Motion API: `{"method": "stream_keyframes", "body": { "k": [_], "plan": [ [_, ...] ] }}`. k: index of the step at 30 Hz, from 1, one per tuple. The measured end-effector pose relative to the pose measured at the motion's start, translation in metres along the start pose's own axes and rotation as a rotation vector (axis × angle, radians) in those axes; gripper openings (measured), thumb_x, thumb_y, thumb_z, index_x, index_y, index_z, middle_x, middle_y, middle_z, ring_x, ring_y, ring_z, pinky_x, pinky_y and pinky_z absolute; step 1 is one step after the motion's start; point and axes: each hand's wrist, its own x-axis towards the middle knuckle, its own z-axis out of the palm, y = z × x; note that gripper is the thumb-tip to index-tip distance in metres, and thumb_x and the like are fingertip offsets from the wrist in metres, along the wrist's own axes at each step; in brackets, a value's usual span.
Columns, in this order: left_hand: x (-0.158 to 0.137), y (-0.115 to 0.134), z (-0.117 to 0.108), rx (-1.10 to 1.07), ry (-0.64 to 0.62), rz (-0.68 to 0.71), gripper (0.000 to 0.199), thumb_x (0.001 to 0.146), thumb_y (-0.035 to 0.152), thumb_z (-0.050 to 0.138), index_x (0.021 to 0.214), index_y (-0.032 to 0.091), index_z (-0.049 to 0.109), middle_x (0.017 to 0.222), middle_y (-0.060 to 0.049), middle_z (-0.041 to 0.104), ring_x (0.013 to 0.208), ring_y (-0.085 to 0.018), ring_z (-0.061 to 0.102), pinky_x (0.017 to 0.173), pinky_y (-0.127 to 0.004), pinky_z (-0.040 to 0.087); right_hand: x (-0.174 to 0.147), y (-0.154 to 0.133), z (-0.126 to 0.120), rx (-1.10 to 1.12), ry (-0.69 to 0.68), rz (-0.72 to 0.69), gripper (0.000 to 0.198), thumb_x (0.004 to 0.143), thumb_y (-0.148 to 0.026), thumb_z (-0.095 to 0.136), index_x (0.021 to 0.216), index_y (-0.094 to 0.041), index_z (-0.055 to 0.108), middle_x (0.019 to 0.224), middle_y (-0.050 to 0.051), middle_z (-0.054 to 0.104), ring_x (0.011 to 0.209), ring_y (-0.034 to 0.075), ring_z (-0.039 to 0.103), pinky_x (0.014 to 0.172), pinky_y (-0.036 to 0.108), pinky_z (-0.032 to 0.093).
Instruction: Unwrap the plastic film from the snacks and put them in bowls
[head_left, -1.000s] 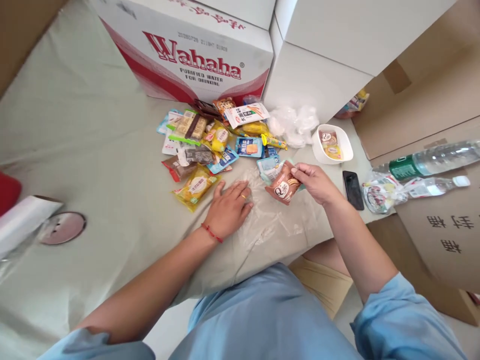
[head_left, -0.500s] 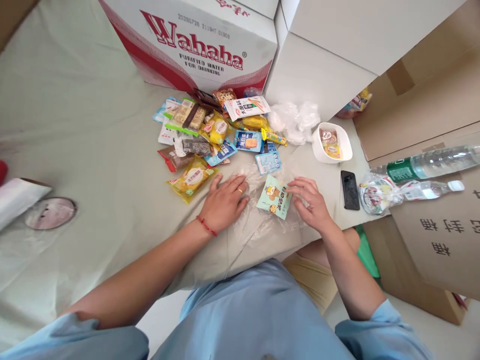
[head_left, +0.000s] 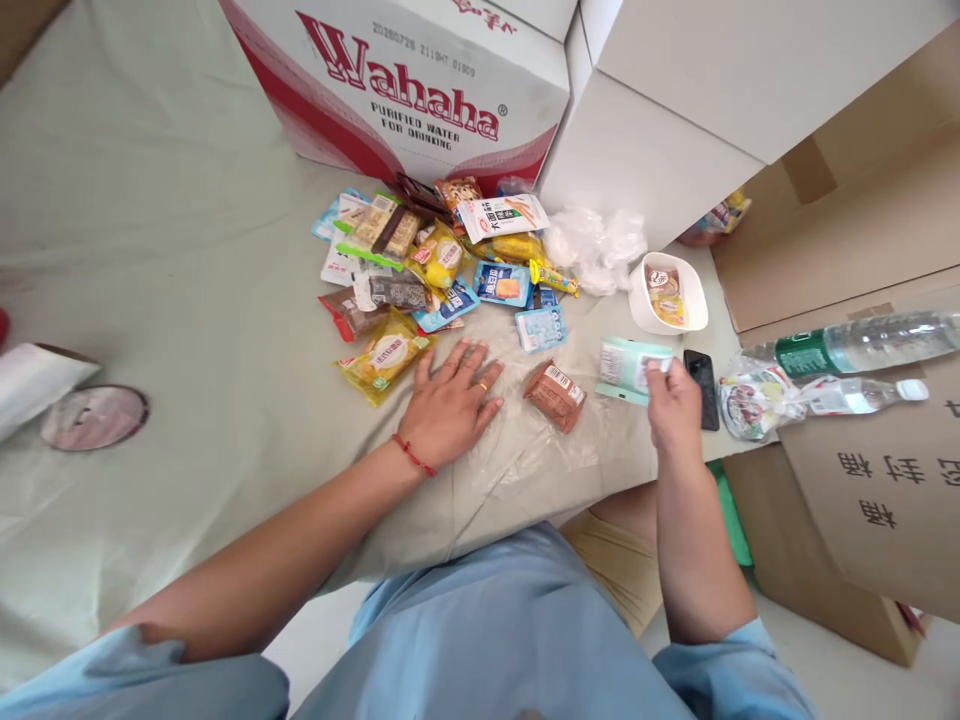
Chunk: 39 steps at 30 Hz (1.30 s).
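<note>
The right hand (head_left: 675,405) pinches a pale green packet (head_left: 622,367); the left hand (head_left: 450,402) lies spread, left of a brown packet (head_left: 555,396).

Left of the left fingers (head_left: 451,366) I have wide bare tabletop (head_left: 202,320); ahead, a snack heap (head_left: 437,256) blocks me. A brown packet (head_left: 555,396) lies between them and the right fingers (head_left: 661,385); a bowl (head_left: 697,288) stands ahead of the latter, a phone (head_left: 707,393) just right.

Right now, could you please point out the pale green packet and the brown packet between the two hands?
Pale green packet (head_left: 624,370), head view: its left half, outside the hand (head_left: 670,400).
Brown packet (head_left: 554,396), head view: its middle.
</note>
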Motion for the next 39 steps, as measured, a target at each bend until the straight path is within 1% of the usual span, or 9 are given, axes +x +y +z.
{"method": "stream_keyframes", "body": {
  "k": [4,7,11,14,23,27,32,34,39],
  "plan": [
    [0.000,0.000,0.000,0.011,-0.007,-0.008,0.049,0.103,0.046,0.045,0.146,0.029,0.059,0.163,-0.013,0.046,0.156,-0.036,0.033,0.125,-0.069,0.015,0.027,0.037,-0.024,-0.106,0.101,0.078,0.050,0.092,-0.059,0.056,0.112,-0.015,0.068,0.093,0.012,0.073,0.090,0.029,0.067,0.081,0.043,0.056],
    [-0.001,0.000,0.001,0.016,-0.017,0.006,0.051,0.101,0.047,0.048,0.149,0.030,0.057,0.165,-0.013,0.043,0.157,-0.036,0.032,0.125,-0.069,0.011,0.016,0.029,-0.017,-0.262,0.176,-0.029,0.054,0.092,-0.056,0.061,0.125,-0.014,0.065,0.116,0.020,0.069,0.106,0.033,0.065,0.089,0.049,0.055],
    [-0.001,-0.002,0.003,0.041,-0.039,0.032,0.062,0.098,0.053,0.054,0.156,0.030,0.048,0.170,-0.015,0.033,0.159,-0.037,0.027,0.124,-0.071,0.007,-0.024,-0.019,0.025,-0.275,-0.188,-0.346,0.051,0.095,-0.049,0.063,0.137,-0.022,0.061,0.131,0.018,0.066,0.122,0.035,0.058,0.103,0.054,0.050],
    [-0.003,-0.009,0.000,0.067,-0.067,0.047,0.070,0.095,0.055,0.059,0.159,0.031,0.043,0.172,-0.017,0.026,0.159,-0.037,0.026,0.124,-0.072,0.006,-0.038,-0.039,0.050,-0.341,-0.400,-0.396,0.054,0.090,-0.042,0.072,0.137,-0.019,0.062,0.126,0.018,0.069,0.120,0.038,0.055,0.103,0.055,0.049],
    [-0.003,-0.026,-0.017,0.104,-0.224,0.028,0.098,0.088,0.066,0.065,0.165,0.018,0.028,0.174,-0.020,0.016,0.161,-0.039,0.020,0.127,-0.068,0.001,-0.014,-0.024,0.010,-0.269,-0.459,-0.446,0.043,0.092,-0.024,0.062,0.135,-0.024,0.063,0.126,0.011,0.068,0.119,0.033,0.057,0.104,0.055,0.047],
    [-0.001,-0.024,-0.018,0.124,-0.252,0.021,0.098,0.090,0.069,0.060,0.166,0.019,0.024,0.175,-0.019,0.013,0.161,-0.039,0.019,0.125,-0.071,0.000,-0.014,-0.049,0.036,-0.228,-0.540,-0.612,0.047,0.094,-0.020,0.060,0.141,-0.024,0.060,0.136,0.012,0.064,0.133,0.032,0.050,0.114,0.056,0.042],
    [-0.002,-0.036,-0.016,0.081,-0.204,0.060,0.098,0.090,0.070,0.058,0.167,0.021,0.022,0.175,-0.018,0.014,0.161,-0.041,0.018,0.126,-0.071,0.005,-0.021,-0.053,0.068,-0.278,-0.623,-0.631,0.057,0.096,-0.017,0.057,0.152,-0.025,0.050,0.155,0.013,0.051,0.148,0.033,0.038,0.120,0.062,0.036],
    [-0.001,-0.042,-0.017,0.038,-0.162,0.075,0.094,0.093,0.067,0.056,0.167,0.022,0.020,0.176,-0.018,0.012,0.162,-0.039,0.016,0.126,-0.069,0.011,-0.026,-0.044,0.056,-0.236,-0.535,-0.619,0.056,0.099,-0.023,0.057,0.154,-0.027,0.047,0.160,0.014,0.043,0.149,0.032,0.038,0.120,0.060,0.038],
    [-0.002,-0.036,-0.025,-0.027,0.080,0.098,0.065,0.101,0.046,0.053,0.160,0.027,0.034,0.174,-0.013,0.023,0.160,-0.035,0.024,0.124,-0.059,0.029,-0.052,-0.001,-0.003,-0.087,-0.397,-0.532,0.043,0.101,-0.031,0.062,0.144,-0.032,0.057,0.139,0.012,0.060,0.131,0.028,0.057,0.111,0.052,0.050]
  ]
}}
